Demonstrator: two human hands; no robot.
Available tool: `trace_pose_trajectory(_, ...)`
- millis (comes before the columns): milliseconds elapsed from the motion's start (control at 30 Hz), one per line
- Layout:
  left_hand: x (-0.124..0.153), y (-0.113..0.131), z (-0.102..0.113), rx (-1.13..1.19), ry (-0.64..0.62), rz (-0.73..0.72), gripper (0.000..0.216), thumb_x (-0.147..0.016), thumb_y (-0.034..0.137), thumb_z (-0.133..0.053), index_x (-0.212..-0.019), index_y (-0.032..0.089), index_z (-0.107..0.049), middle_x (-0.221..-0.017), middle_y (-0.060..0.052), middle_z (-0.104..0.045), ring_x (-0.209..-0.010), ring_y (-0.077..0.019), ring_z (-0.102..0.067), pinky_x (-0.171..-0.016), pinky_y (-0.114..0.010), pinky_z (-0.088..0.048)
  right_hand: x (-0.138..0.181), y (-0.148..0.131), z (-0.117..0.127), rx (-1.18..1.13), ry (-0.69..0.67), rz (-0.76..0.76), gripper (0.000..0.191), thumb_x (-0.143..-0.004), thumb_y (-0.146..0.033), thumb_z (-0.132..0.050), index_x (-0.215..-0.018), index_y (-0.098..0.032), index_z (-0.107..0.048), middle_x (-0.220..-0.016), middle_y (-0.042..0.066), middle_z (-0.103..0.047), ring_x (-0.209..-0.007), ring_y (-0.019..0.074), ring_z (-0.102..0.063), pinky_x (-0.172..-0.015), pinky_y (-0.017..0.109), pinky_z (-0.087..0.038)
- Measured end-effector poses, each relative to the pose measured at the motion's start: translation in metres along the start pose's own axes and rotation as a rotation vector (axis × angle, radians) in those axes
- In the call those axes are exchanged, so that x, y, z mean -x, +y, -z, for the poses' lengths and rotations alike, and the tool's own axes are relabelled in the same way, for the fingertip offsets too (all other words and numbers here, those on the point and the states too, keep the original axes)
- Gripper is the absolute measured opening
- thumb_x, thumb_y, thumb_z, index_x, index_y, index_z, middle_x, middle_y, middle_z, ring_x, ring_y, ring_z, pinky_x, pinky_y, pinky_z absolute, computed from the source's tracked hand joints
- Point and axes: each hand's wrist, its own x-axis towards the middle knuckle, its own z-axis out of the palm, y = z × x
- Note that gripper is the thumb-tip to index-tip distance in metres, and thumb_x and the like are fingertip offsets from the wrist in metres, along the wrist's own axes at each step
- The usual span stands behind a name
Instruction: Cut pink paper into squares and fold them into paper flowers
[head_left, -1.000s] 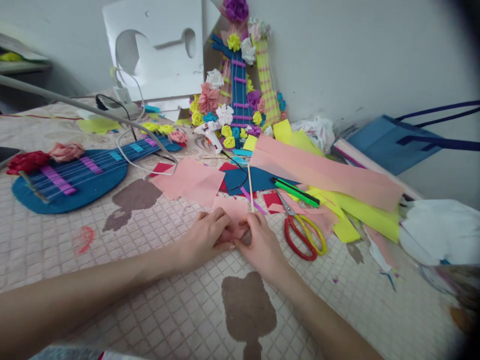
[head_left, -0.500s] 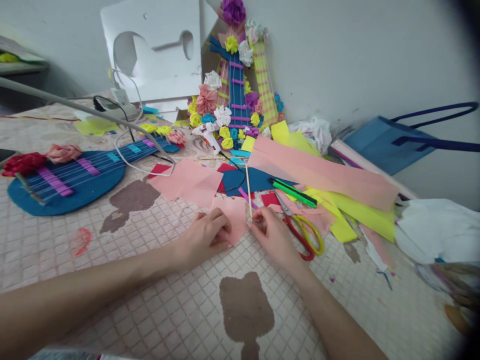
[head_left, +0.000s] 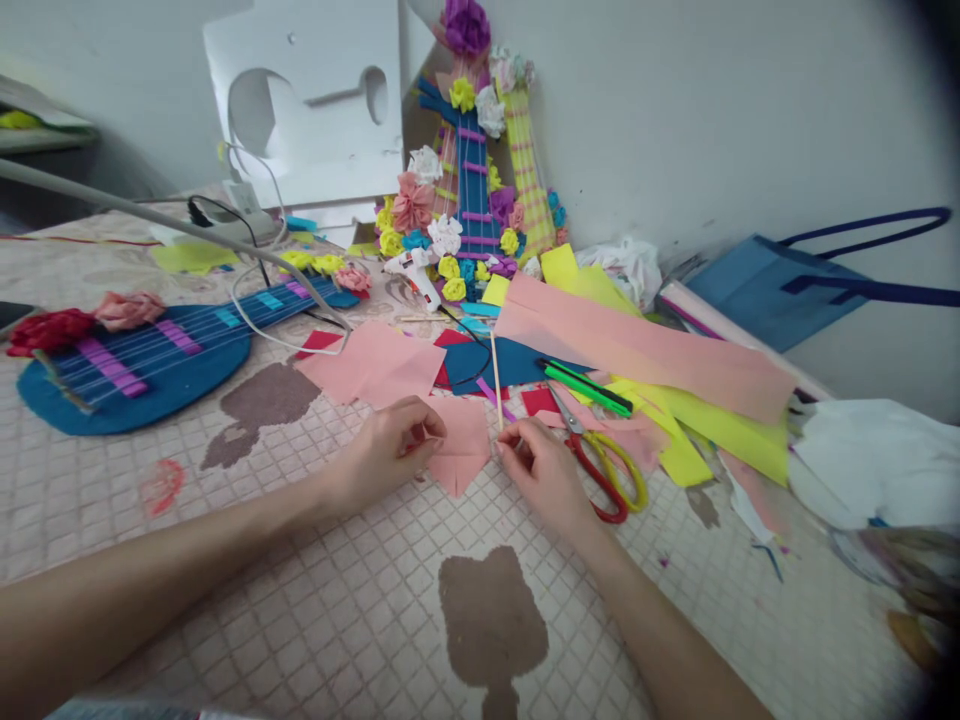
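Note:
A small square of pink crepe paper (head_left: 466,445) lies on the tablecloth, its pointed lower corner turned towards me with creases near it. My left hand (head_left: 394,445) pinches at the left side of this square; the exact contact is partly hidden by the fingers. Just right of the paper, my right hand (head_left: 541,462) closes its thumb and fingertips on the lower end of a thin wooden stick (head_left: 496,375), which points away from me. Close to the right hand lie scissors (head_left: 607,465) with red and yellow handles. A green utility knife (head_left: 586,386) rests beyond them.
A blue felt guitar (head_left: 150,365) lies at left, under a white cable (head_left: 150,208). Behind stand a glue gun (head_left: 416,275) and flower-decorated guitars (head_left: 474,180) against white foam (head_left: 322,140). Pink strips (head_left: 645,345) and yellow paper (head_left: 690,430) are piled at right.
My left hand has moved left and slightly up, off the square's lower corner, which now shows. My right hand stays at the stick's end, almost unmoved.

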Motion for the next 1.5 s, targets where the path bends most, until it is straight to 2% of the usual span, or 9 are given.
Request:
trace_pose_trajectory(167, 0.0, -0.003, 0.0, -0.089, -0.097, -0.027, 0.011, -0.075, 0.012, -0.053, -0.084, 0.015, -0.059, -0.09, -0.004, -0.058, -0.065, -0.0097, -0.052, -0.058, -0.022, -0.042, 0.0, -0.001, 0.0, -0.032, -0.03, 0.028, 0.008, -0.082, -0.013, -0.05, -0.08, -0.02, -0.053, -0.082, 0.001, -0.056, -0.069, 0.0141, -0.053, -0.062, 0.026, -0.042)
trace_pose_trajectory(367, 0.001, -0.003, -0.003, -0.175, -0.105, -0.055, 0.01, -0.076, 0.02, -0.06, -0.086, 0.017, -0.061, -0.094, -0.005, -0.059, -0.088, -0.0183, -0.056, -0.073, -0.029, -0.044, 0.002, -0.01, -0.004, -0.077, -0.108, 0.079, 0.012, -0.083, -0.014, -0.053, -0.091, -0.022, -0.056, -0.092, 0.002, -0.056, -0.08, 0.0157, -0.057, -0.07, 0.028, -0.046)
trace_pose_trajectory(533, 0.002, 0.0, -0.006, -0.205, -0.116, -0.002, 0.007, -0.079, 0.021, -0.058, -0.085, 0.018, -0.06, -0.094, -0.005, -0.059, -0.09, -0.0196, -0.055, -0.075, -0.031, -0.043, 0.001, -0.017, -0.013, 0.0, -0.182, 0.051, 0.011, -0.082, -0.014, -0.053, -0.091, -0.022, -0.054, -0.094, 0.003, -0.055, -0.081, 0.0149, -0.059, -0.072, 0.028, -0.047)
trace_pose_trajectory(700, 0.002, 0.001, -0.01, -0.282, -0.095, -0.004, 0.005, -0.079, 0.019, -0.055, -0.082, 0.017, -0.058, -0.093, -0.005, -0.058, -0.09, -0.0204, -0.054, -0.074, -0.032, -0.041, 0.0, -0.02, -0.02, 0.127, -0.157, 0.021, 0.005, -0.083, -0.017, -0.052, -0.082, -0.021, -0.051, -0.088, 0.001, -0.055, -0.075, 0.015, -0.058, -0.068, 0.028, -0.044)
trace_pose_trajectory(867, 0.002, 0.0, -0.013, -0.355, -0.089, -0.004, 0.004, -0.079, 0.021, -0.055, -0.082, 0.018, -0.056, -0.092, -0.003, -0.058, -0.088, -0.0208, -0.054, -0.076, -0.036, -0.038, 0.0, -0.02, -0.024, 0.207, -0.132, 0.021, 0.006, -0.084, -0.021, -0.054, -0.078, -0.021, -0.051, -0.084, 0.001, -0.055, -0.074, 0.0157, -0.057, -0.063, 0.027, -0.04)
trace_pose_trajectory(1267, 0.004, 0.007, -0.016, -0.31, -0.075, 0.029, 0.007, -0.079, 0.014, -0.053, -0.083, 0.019, -0.057, -0.095, -0.003, -0.058, -0.093, -0.0212, -0.053, -0.08, -0.038, -0.035, 0.001, -0.018, -0.028, 0.23, -0.108, 0.027, 0.005, -0.084, -0.022, -0.053, -0.079, -0.022, -0.052, -0.086, 0.001, -0.055, -0.075, 0.0166, -0.057, -0.061, 0.027, -0.04)
trace_pose_trajectory(1500, 0.004, 0.007, -0.014, -0.271, -0.119, 0.019, 0.014, -0.079, 0.013, -0.053, -0.089, 0.02, -0.06, -0.101, -0.003, -0.057, -0.099, -0.0224, -0.051, -0.082, -0.039, -0.035, 0.002, -0.019, -0.029, 0.244, -0.105, 0.027, 0.002, -0.084, -0.022, -0.052, -0.083, -0.022, -0.052, -0.088, 0.001, -0.055, -0.075, 0.0165, -0.057, -0.059, 0.027, -0.039)
